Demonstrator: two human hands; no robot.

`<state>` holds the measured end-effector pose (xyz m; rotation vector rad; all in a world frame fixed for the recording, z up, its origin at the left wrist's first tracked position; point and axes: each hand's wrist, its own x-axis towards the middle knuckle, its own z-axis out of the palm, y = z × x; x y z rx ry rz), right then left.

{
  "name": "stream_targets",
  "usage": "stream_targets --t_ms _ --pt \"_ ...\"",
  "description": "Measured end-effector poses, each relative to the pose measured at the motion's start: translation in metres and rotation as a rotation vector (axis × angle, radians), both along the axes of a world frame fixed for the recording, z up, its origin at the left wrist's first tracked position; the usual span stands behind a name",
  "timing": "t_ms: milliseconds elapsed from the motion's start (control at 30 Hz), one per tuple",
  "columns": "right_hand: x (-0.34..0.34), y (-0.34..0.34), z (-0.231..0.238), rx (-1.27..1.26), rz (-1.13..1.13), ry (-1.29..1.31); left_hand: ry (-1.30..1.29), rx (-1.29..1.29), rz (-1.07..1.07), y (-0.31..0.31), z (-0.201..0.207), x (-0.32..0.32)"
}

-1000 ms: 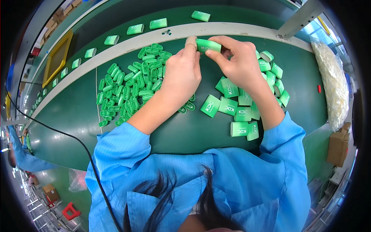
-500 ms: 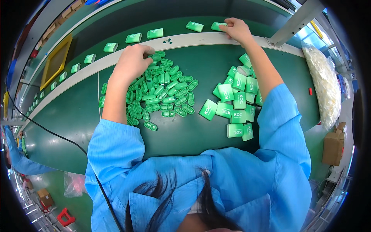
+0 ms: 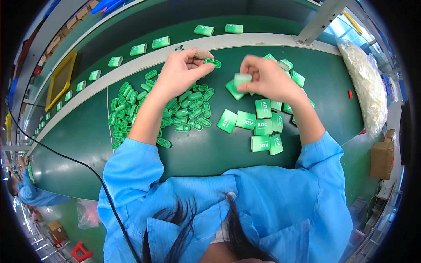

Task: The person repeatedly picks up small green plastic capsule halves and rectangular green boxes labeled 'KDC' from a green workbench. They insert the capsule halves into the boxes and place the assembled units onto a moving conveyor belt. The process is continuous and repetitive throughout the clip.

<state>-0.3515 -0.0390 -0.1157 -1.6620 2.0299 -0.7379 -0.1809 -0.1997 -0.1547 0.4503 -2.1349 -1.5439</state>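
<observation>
My left hand (image 3: 179, 73) pinches a green oval plastic piece (image 3: 213, 62) between thumb and fingers, its hollow side showing. Across from it my right hand (image 3: 274, 79), slightly blurred, grips a small green-and-white sleeve box (image 3: 242, 79) by its end. The two held things are close but apart. Under and around my left forearm lies a loose heap of matching green oval pieces (image 3: 129, 98). More flat green-and-white boxes (image 3: 262, 126) are scattered below and beside my right hand, some overlapping; my right forearm hides part of them.
Beyond a pale raised rail (image 3: 127, 65), a row of green boxes (image 3: 161, 42) lies along a green strip. A yellow tray (image 3: 61, 79) sits at the left. A clear bag of pale pieces (image 3: 362, 83) lies at the right edge. A black cable (image 3: 66, 154) crosses the left side.
My right hand has come back from the far row and now holds a box. My left hand has moved right, lifting an oval piece from the heap. The far-row boxes have shifted left.
</observation>
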Motion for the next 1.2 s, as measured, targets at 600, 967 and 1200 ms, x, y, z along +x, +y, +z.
stream_targets --t_ms 600,967,1200 --pt "0.009 -0.036 -0.030 -0.319 -0.126 -1.111 0.284 0.135 0.156 0.018 -0.015 -0.015" --pt "0.006 -0.036 -0.031 -0.252 -0.066 -0.838 0.341 0.428 0.158 0.016 -0.015 -0.015" --pt "0.005 -0.036 -0.032 -0.254 -0.096 -1.026 0.327 0.404 0.175 0.024 -0.015 -0.018"
